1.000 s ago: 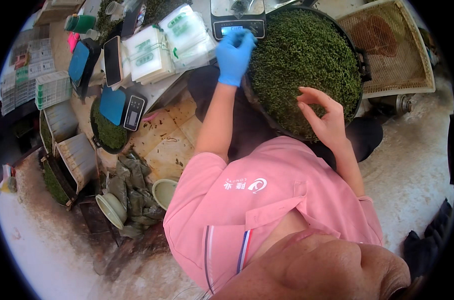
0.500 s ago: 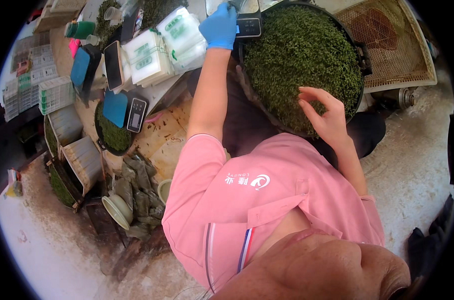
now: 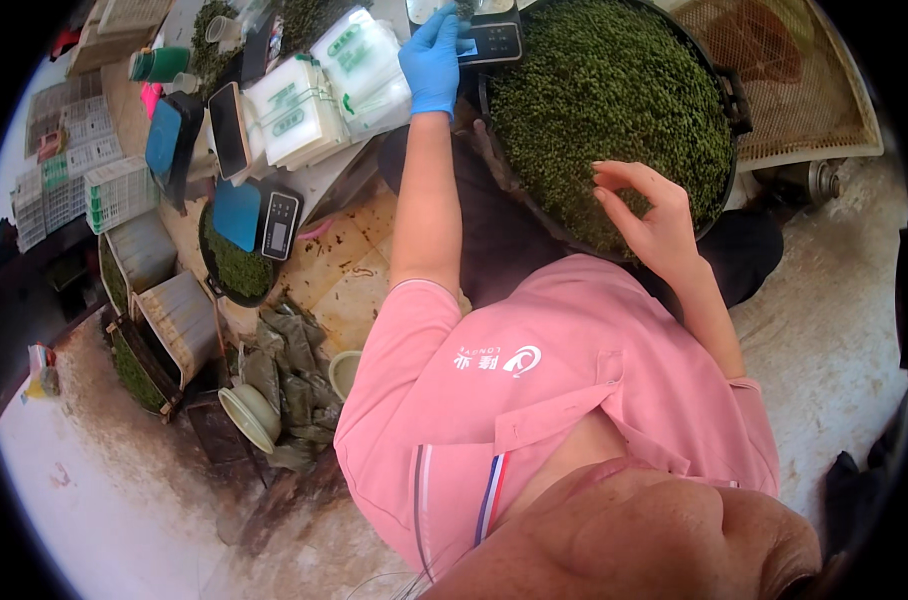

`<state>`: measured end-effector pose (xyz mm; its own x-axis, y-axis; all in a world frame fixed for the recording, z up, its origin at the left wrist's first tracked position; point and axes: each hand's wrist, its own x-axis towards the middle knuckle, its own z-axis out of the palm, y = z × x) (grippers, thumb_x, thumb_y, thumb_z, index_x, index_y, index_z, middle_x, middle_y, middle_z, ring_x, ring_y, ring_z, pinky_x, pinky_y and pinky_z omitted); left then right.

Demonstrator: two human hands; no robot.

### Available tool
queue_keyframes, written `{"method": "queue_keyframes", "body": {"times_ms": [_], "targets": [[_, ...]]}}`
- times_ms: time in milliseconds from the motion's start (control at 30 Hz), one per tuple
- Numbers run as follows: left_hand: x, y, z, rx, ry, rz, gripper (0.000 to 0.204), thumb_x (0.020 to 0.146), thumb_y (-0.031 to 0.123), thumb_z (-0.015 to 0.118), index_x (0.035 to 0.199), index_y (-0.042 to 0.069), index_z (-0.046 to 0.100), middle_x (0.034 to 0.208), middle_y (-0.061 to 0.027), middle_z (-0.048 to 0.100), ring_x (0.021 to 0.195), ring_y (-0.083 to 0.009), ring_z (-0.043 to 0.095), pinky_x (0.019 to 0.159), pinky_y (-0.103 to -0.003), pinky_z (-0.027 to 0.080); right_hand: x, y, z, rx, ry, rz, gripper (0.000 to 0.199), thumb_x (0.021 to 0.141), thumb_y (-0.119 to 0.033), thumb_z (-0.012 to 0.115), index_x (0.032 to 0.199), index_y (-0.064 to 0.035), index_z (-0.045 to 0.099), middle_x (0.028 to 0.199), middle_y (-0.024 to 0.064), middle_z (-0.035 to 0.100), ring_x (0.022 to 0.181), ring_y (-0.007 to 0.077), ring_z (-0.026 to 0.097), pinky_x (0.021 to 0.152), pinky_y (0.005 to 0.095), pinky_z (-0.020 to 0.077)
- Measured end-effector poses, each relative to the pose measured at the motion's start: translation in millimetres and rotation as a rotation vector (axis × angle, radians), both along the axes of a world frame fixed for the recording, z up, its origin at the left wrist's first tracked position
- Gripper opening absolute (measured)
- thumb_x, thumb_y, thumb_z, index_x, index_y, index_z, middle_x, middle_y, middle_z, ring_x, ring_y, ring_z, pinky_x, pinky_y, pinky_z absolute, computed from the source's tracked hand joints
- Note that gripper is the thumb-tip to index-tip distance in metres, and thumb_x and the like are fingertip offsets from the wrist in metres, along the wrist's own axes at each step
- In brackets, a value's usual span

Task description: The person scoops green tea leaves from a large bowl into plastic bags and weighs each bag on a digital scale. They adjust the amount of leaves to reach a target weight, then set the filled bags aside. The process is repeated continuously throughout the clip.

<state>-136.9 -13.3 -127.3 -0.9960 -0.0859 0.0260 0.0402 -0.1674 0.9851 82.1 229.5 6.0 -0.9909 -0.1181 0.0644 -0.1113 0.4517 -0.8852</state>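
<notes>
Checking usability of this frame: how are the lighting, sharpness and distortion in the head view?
Head view: even daylight, no hard glare; strong fisheye bending and a black rim; the gloved left hand and bare right hand over the pan of green leaves are sharp; the near foreground is blurred.

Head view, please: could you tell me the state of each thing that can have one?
Left hand in blue glove: reaching onto the small digital scale.
Right hand: bare, fingers curled over the leaves.
Large round black pan: full of green tea leaves.
Blue-topped scale: bare platform.
</notes>
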Motion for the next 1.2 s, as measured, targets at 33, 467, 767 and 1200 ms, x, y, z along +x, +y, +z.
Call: {"method": "queue_keyframes", "body": {"times_ms": [33,467,767,1200], "targets": [[-3,-3,-6,-0.116,0.016,0.026,0.027,0.099,0.010,0.065,0.123,-0.002,0.068,0.105,-0.0147,0.074,0.077,-0.0175,0.073,0.071,-0.029,0.060,1,0,-1,0.003,0.001,0.002,0.027,0.086,-0.002,0.073,0.113,-0.0009,0.069,0.095,0.0125,0.073,0.086,0.0216,0.072,0.078,0.0312,0.0554],[83,13,19,-0.365,-0.096,-0.353,0.030,0.097,0.010,0.067,0.124,-0.002,0.067,0.098,-0.0080,0.074,0.083,-0.0121,0.070,0.074,-0.025,0.057,-1,-2,-5,0.028,-0.013,0.036,0.027,0.086,-0.003,0.074,0.113,-0.0015,0.070,0.096,0.0130,0.072,0.087,0.0229,0.072,0.077,0.0319,0.0556],[53,-23,20,-0.792,0.120,0.212,0.029,0.087,0.023,0.078,0.109,0.004,0.074,0.091,-0.0086,0.076,0.078,-0.0153,0.071,0.069,-0.031,0.056,-2,-3,-5,0.031,-0.015,0.039,0.028,0.086,-0.004,0.074,0.113,-0.0015,0.070,0.096,0.0132,0.072,0.087,0.0231,0.072,0.078,0.0317,0.0559],[15,9,20,-0.797,0.112,0.314,0.027,0.084,0.037,0.075,0.090,0.011,0.079,0.080,-0.0098,0.075,0.075,-0.0258,0.073,0.070,-0.037,0.057,-1,4,-8,0.045,-0.015,0.012,0.027,0.086,-0.005,0.074,0.113,-0.0017,0.070,0.096,0.0135,0.072,0.087,0.0239,0.072,0.077,0.0323,0.0557]]}}
